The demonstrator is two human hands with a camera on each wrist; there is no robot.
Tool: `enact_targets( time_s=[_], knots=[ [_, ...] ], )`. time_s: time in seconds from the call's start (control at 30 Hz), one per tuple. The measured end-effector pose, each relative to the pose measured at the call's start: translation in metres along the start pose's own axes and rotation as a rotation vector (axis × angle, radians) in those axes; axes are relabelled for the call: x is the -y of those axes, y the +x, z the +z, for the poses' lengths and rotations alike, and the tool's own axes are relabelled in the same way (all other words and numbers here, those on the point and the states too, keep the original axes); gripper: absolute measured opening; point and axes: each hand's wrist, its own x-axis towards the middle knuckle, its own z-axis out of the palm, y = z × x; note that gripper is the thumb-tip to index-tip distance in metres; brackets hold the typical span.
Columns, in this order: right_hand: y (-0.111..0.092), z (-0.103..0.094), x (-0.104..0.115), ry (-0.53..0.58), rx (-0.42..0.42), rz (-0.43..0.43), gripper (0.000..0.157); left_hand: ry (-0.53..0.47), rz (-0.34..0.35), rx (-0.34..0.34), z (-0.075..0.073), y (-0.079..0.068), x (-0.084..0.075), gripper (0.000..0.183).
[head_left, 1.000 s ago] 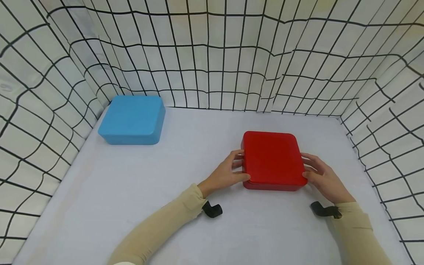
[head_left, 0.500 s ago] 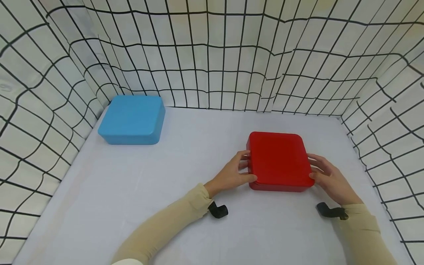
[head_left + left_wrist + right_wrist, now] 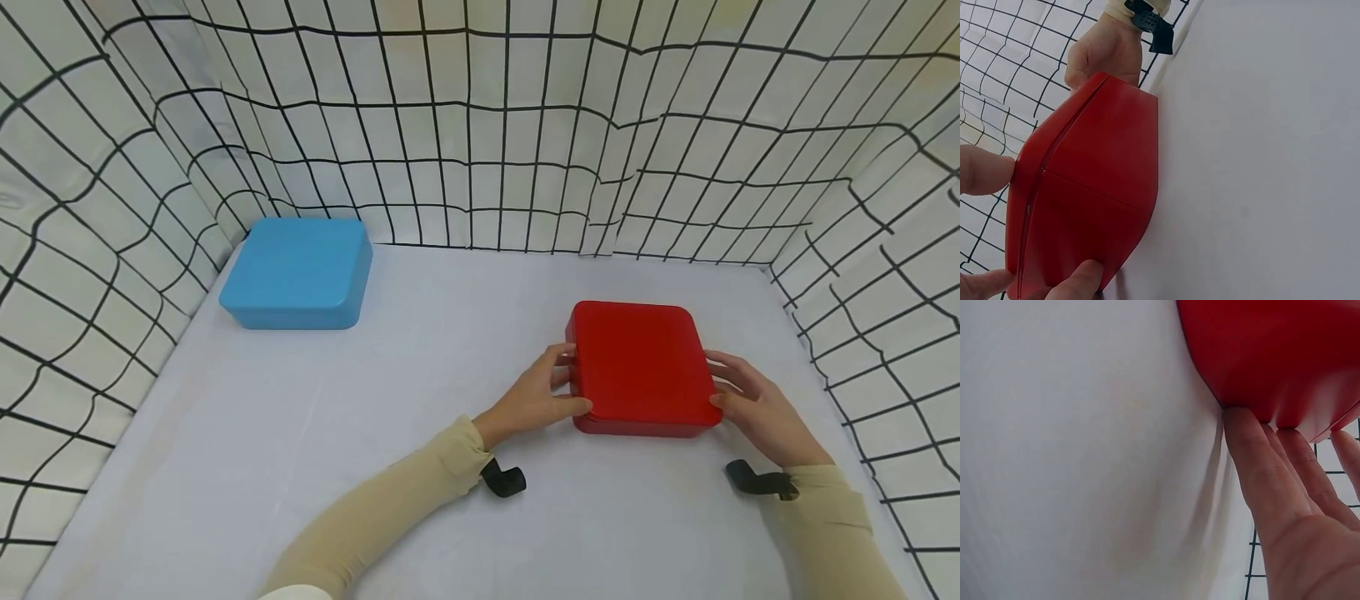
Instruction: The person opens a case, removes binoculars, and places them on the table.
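lying apart — red box [image 3: 645, 367], blue box [image 3: 296, 268]

The closed, glossy red box [image 3: 641, 367], squarish with rounded corners and a seam along its side, lies flat on the white table [image 3: 225, 433] toward four o'clock from the head view's middle.

Left arm [image 3: 390, 504] in from near side, angled far right; left hand [image 3: 528, 398] thumb-near, fingers spread. Right arm [image 3: 832, 521] in from near right, angled far left; right hand [image 3: 768, 417] also thumb-near, fingers [image 3: 1257, 456] roughly straight. Hands apart, palms facing.
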Motion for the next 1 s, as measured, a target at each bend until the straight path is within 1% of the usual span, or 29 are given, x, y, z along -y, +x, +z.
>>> enact_targets(
  time_s=[0.17, 0.3, 0.5, 0.73, 1.0],
  knots=[
    [-0.001, -0.002, -0.001, -0.013, -0.002, -0.003, 0.071, -0.007, 0.006, 0.017, 0.003, 0.002, 0.001, 0.085],
    [-0.001, -0.004, -0.003, -0.014, -0.002, -0.011, 0.070, -0.005, -0.001, 0.012, 0.004, 0.003, 0.000, 0.084],
    [-0.001, -0.009, -0.007, -0.026, -0.010, -0.001, 0.072, 0.002, -0.016, 0.001, 0.008, 0.005, -0.003, 0.087],
    [-0.002, -0.013, -0.013, -0.001, -0.009, -0.022, 0.071, 0.011, -0.004, 0.008, 0.012, 0.007, -0.004, 0.088],
    [-0.004, -0.018, -0.016, -0.006, -0.008, -0.028, 0.070, 0.037, -0.003, 0.008, 0.015, 0.007, -0.004, 0.089]
  ],
)
